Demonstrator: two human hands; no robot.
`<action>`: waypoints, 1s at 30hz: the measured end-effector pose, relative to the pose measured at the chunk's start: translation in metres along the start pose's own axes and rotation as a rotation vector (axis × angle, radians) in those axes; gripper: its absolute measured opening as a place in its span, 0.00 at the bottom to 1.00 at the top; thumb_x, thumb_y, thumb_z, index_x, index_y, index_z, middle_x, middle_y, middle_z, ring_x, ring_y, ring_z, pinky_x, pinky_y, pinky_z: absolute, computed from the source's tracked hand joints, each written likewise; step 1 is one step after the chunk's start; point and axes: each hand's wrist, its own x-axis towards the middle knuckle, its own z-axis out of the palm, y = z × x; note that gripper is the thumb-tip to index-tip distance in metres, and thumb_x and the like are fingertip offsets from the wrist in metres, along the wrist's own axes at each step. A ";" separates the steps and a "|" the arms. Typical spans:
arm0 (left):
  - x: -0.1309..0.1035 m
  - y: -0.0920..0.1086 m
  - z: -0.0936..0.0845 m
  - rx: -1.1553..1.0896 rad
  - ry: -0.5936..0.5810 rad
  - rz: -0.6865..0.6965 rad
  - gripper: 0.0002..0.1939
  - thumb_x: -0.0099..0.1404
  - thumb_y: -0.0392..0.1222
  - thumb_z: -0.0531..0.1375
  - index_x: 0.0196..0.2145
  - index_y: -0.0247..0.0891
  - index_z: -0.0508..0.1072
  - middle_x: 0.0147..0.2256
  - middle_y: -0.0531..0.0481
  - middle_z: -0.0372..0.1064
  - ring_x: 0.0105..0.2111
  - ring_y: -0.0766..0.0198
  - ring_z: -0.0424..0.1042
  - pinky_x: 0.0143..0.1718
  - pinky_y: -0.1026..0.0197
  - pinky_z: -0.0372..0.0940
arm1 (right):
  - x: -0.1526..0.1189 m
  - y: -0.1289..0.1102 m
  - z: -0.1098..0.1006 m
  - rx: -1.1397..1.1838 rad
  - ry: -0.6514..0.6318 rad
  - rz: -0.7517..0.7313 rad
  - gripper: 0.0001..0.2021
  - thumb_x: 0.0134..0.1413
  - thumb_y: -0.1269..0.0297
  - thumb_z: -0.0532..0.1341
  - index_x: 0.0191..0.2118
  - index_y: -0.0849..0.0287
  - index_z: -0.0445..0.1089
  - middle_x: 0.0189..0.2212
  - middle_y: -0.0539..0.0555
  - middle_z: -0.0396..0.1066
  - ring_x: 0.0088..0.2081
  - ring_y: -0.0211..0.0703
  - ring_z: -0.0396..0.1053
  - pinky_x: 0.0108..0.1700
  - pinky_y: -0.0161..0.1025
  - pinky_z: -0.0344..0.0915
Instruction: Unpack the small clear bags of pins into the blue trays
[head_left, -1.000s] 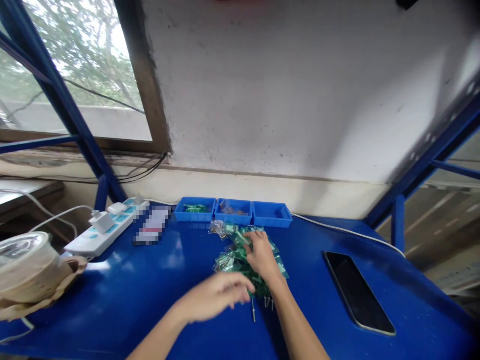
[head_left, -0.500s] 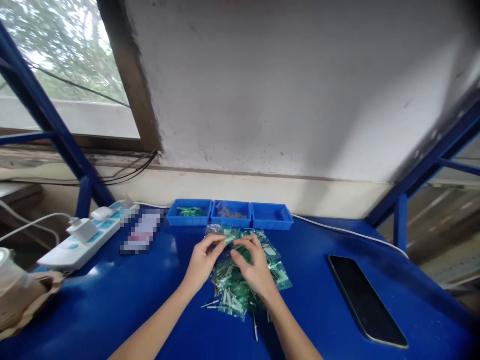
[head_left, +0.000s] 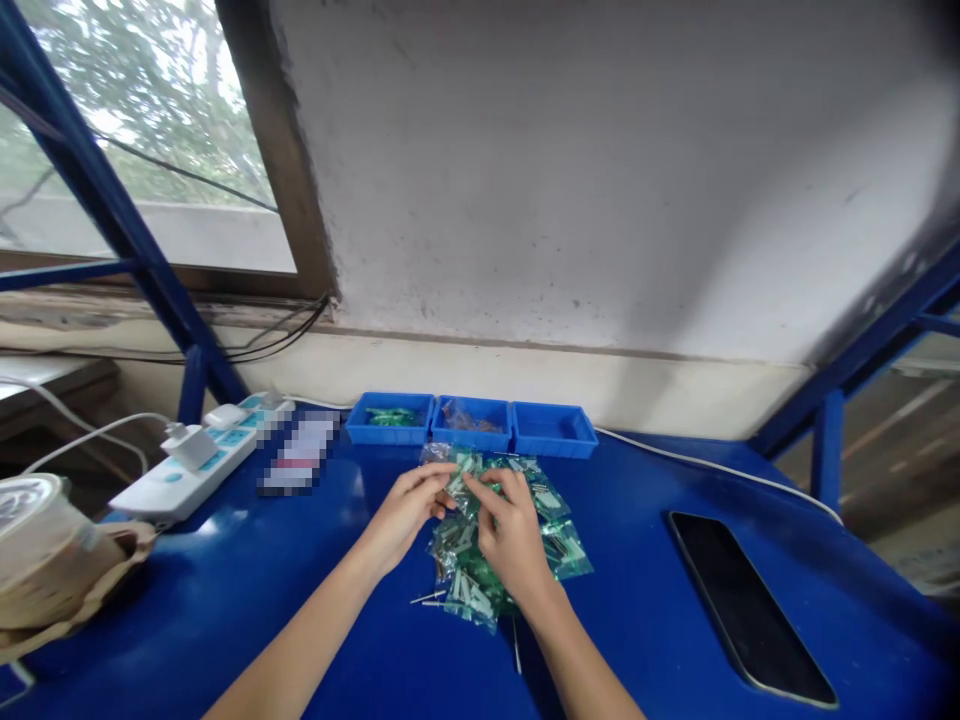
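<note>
A pile of small clear and green plastic bags (head_left: pixel 471 590) with pale pieces and metal pins lies on the blue table. Over its far left part is my left hand (head_left: pixel 409 505), its thumb and fingers pinched together at the edge of a bag. My right hand (head_left: pixel 511 525) is above the middle of the pile, fingers curled, its index fingertip against the same small bag (head_left: pixel 466 466). What exactly the fingertips grip is too small to tell. Loose metal pins (head_left: pixel 517 645) lie at the pile's near side.
Behind the pile stand three blue trays: the left (head_left: pixel 388 434) holds green pieces, the middle (head_left: pixel 471 437) brownish ones, the right (head_left: pixel 553 447) nothing visible. A black phone (head_left: pixel 750 610) lies right. A power strip (head_left: pixel 180 490) and a tape-like roll (head_left: pixel 52 560) are left.
The view has shifted slightly, moving the scene rightward. My right fingers have curled in more, and my left fingers have shifted at the bag between the hands.
</note>
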 end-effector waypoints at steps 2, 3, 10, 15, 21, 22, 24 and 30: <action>0.001 0.005 -0.008 0.170 0.012 0.068 0.15 0.55 0.44 0.60 0.40 0.34 0.73 0.28 0.48 0.71 0.26 0.65 0.69 0.26 0.65 0.60 | 0.001 -0.004 0.000 -0.018 -0.020 -0.014 0.23 0.52 0.78 0.48 0.51 0.53 0.67 0.42 0.59 0.63 0.43 0.48 0.60 0.42 0.47 0.64; 0.004 0.010 -0.014 0.285 0.044 0.135 0.14 0.56 0.42 0.59 0.39 0.35 0.73 0.28 0.48 0.72 0.26 0.64 0.69 0.27 0.64 0.61 | 0.001 -0.005 -0.001 -0.017 -0.022 -0.008 0.23 0.53 0.78 0.49 0.51 0.53 0.67 0.43 0.59 0.62 0.45 0.49 0.60 0.43 0.48 0.63; 0.059 0.066 -0.076 1.123 0.760 0.774 0.15 0.62 0.38 0.51 0.42 0.39 0.74 0.38 0.44 0.73 0.42 0.53 0.69 0.46 0.54 0.60 | 0.001 -0.005 -0.003 -0.005 0.024 0.141 0.14 0.57 0.67 0.51 0.46 0.56 0.70 0.44 0.60 0.61 0.47 0.51 0.61 0.43 0.48 0.65; 0.067 0.046 -0.064 1.351 0.388 0.809 0.11 0.60 0.41 0.55 0.37 0.38 0.75 0.44 0.41 0.69 0.48 0.50 0.63 0.51 0.49 0.57 | 0.004 0.010 -0.009 -0.067 0.005 0.242 0.12 0.57 0.63 0.52 0.41 0.56 0.71 0.38 0.58 0.64 0.42 0.50 0.63 0.43 0.47 0.63; 0.049 -0.012 -0.022 1.330 0.054 0.733 0.16 0.61 0.43 0.56 0.47 0.43 0.70 0.50 0.46 0.62 0.49 0.52 0.62 0.46 0.53 0.63 | 0.007 0.027 -0.013 -0.034 0.018 0.377 0.13 0.57 0.64 0.51 0.37 0.59 0.72 0.33 0.57 0.70 0.38 0.48 0.67 0.41 0.42 0.61; 0.050 -0.016 -0.019 1.333 0.038 0.736 0.15 0.61 0.42 0.56 0.46 0.43 0.70 0.51 0.46 0.61 0.50 0.52 0.61 0.46 0.53 0.63 | 0.007 0.028 -0.013 -0.027 0.022 0.390 0.13 0.57 0.63 0.51 0.36 0.59 0.72 0.32 0.56 0.71 0.37 0.47 0.67 0.40 0.42 0.61; 0.053 -0.017 -0.017 1.318 0.050 0.750 0.09 0.61 0.39 0.55 0.39 0.42 0.73 0.48 0.46 0.62 0.47 0.54 0.63 0.44 0.55 0.63 | 0.007 0.026 -0.012 -0.027 0.021 0.411 0.13 0.57 0.63 0.52 0.35 0.60 0.73 0.30 0.56 0.70 0.35 0.47 0.67 0.38 0.41 0.61; 0.032 -0.007 -0.013 1.069 0.215 0.906 0.09 0.65 0.37 0.52 0.35 0.39 0.73 0.34 0.48 0.65 0.37 0.62 0.67 0.41 0.62 0.63 | 0.010 0.010 -0.012 0.133 0.061 0.532 0.17 0.54 0.53 0.54 0.37 0.60 0.72 0.27 0.55 0.70 0.27 0.43 0.66 0.30 0.37 0.60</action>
